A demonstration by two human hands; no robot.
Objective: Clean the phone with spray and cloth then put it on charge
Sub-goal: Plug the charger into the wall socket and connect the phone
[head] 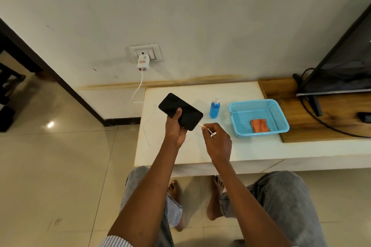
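My left hand [175, 128] holds a black phone [181, 110] above the white table, screen up and dark, thumb across its face. My right hand [216, 138] pinches the end of a white charging cable [199, 125] right at the phone's lower edge; whether the plug is seated I cannot tell. The cable [138, 88] runs from a white charger [143, 63] in the wall socket down onto the table. A blue spray bottle [214, 108] stands upright beside the phone. An orange cloth [260, 125] lies folded in a light blue basket [232, 118].
The white table [251, 150] meets a wooden board [285, 94] at the right, which carries a TV stand [315, 104], black cables and a small dark object [364, 116]. My knees and bare feet are below the table edge. Tiled floor lies to the left.
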